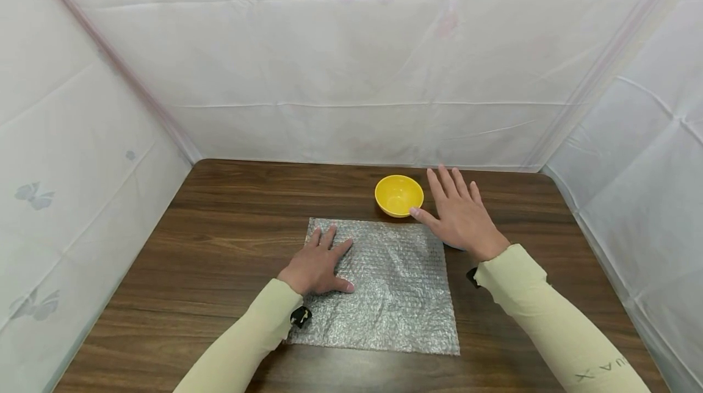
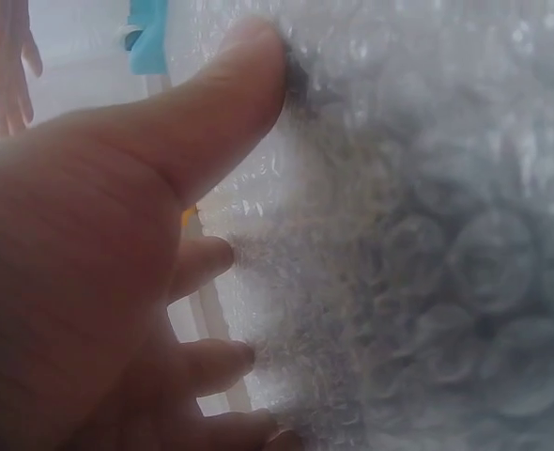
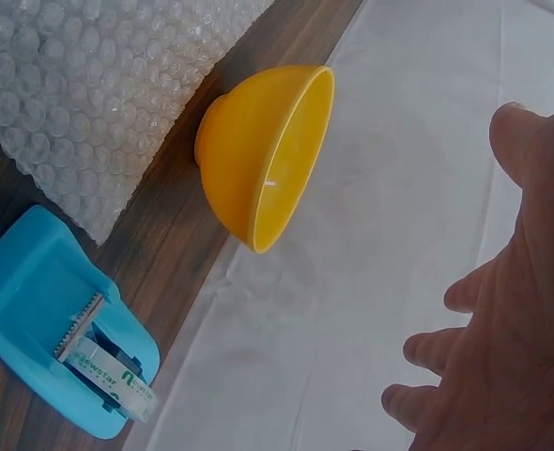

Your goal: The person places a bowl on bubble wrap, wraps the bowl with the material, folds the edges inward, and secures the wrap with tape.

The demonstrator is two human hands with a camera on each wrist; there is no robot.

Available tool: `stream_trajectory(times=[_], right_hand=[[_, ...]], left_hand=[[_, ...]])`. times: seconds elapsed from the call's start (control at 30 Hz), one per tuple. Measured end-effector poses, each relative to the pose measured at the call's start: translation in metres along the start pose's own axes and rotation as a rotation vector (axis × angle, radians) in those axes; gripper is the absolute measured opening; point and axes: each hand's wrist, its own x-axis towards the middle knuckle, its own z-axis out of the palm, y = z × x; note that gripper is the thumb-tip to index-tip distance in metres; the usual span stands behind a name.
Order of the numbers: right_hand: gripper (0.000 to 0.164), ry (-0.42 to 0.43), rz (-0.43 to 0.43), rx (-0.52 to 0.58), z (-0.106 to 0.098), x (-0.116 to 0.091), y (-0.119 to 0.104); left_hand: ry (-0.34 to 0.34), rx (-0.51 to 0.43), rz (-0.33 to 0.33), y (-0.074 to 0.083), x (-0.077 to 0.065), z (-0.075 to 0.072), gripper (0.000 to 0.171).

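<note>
A sheet of clear bubble wrap (image 1: 390, 295) lies flat on the dark wooden table. My left hand (image 1: 318, 263) rests on its left part with fingers spread; in the left wrist view the thumb (image 2: 225, 103) and fingertips touch the bubbles. Raised above the table, my right hand (image 1: 460, 217) has its fingers outstretched and holds nothing. A yellow bowl (image 1: 399, 196) stands upright behind the sheet, left of the right hand. Beside the sheet's corner is a blue tape dispenser (image 3: 61, 319) with a roll of tape, mostly hidden under the right hand in the head view.
The wooden table (image 1: 236, 216) ends at a white plastic curtain (image 1: 340, 75) at the back. More sheeting hangs on the left and right sides. A black wrist strap piece (image 1: 301, 317) sits at the left cuff.
</note>
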Motion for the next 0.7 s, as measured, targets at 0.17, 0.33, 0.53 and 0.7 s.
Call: stream_trajectory(times=[0.17, 0.33, 0.53, 0.7], right_hand=[[0.093, -0.01, -0.001, 0.006, 0.0029, 0.0006, -0.0005], [0.094, -0.013, -0.005, 0.009, 0.005, 0.0018, 0.0002], [0.092, -0.016, -0.004, 0.007, 0.0046, 0.0032, 0.0028], [0.092, -0.025, -0.006, 0.009, 0.0049, 0.0064, 0.0045]], left_hand=[[0.02, 0.015, 0.016, -0.0007, -0.0036, 0.0027, 0.094], [0.043, 0.039, 0.019, -0.0011, -0.0067, 0.0058, 0.094], [0.047, 0.059, 0.014, 0.0015, -0.0062, 0.0063, 0.094], [0.035, 0.057, 0.003, 0.0029, -0.0057, 0.0064, 0.095]])
